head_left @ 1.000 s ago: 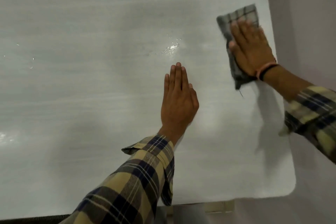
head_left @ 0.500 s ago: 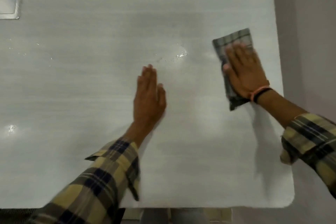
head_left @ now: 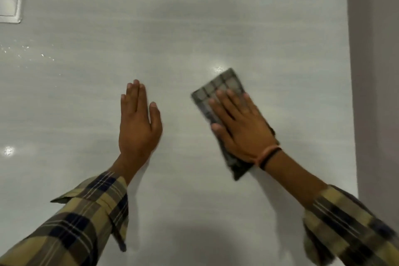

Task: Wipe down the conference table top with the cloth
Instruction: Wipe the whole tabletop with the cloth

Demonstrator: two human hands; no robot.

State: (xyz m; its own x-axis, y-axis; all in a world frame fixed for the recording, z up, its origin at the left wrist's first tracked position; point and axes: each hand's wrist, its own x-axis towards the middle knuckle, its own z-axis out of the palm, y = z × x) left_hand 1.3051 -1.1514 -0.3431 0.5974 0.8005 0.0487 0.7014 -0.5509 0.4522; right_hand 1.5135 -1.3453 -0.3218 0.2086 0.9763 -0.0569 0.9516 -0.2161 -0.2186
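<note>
The pale grey desk (head_left: 194, 28) is filling nearly the whole view, its right edge running alongside a darker strip of floor (head_left: 375, 71). Two plaid sleeves are reaching in from the near side, the left one (head_left: 86, 218) and the right one (head_left: 345, 222). The left hand (head_left: 138, 123) is lying flat on the desk near the middle, fingers straight and together, holding nothing. The right hand (head_left: 241, 123) is pressing down flat, fingers spread, on the folded checked cloth (head_left: 224, 86), which is lying on the desk right of the left hand and well apart from it. A metal cable hatch (head_left: 10, 0) is sitting flush in the desk at the far left. Droplets (head_left: 26, 49) are glinting near it, and a small wet spot (head_left: 218, 69) is shining just beyond the cloth's far corner. Bands (head_left: 269, 155) are circling the right wrist.
</note>
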